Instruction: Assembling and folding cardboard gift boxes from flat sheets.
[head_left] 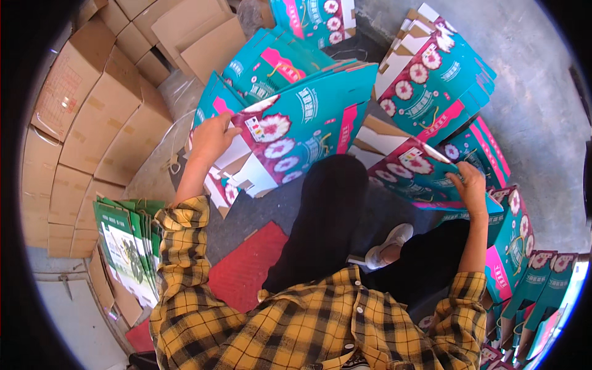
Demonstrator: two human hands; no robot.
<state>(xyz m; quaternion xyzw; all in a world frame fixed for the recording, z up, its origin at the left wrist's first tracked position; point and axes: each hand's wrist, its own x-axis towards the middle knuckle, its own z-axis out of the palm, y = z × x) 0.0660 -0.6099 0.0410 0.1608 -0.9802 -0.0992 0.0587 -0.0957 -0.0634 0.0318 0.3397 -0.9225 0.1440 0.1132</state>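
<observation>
The left hand point(214, 140) has its fingers bent over the left edge of a large teal, maroon and pink printed cardboard carton point(311, 117), gripping it near the corner where a white panel meets the maroon band. The carton stands tilted ahead of the person, most of it reaching out to the right of that grip; which fingers press behind the edge is hidden.

The right hand point(470, 185) is closed on the right end of a second flat carton of teal and maroon cardboard with round white prints point(414, 168), thumb on the near face. Nearly all of this carton lies to the left of the grip, reaching back toward the first one, above the person's black-trousered legs point(327, 216).

Beyond the left-hand carton lean more teal folded cartons point(277, 61); a thick stack of the same print point(431, 80) stands at the far right. On the left are green-and-white folded cartons point(126, 240) and, farther off, piled brown cardboard boxes point(98, 117). A red textured mat point(246, 268) lies left of the legs.
</observation>
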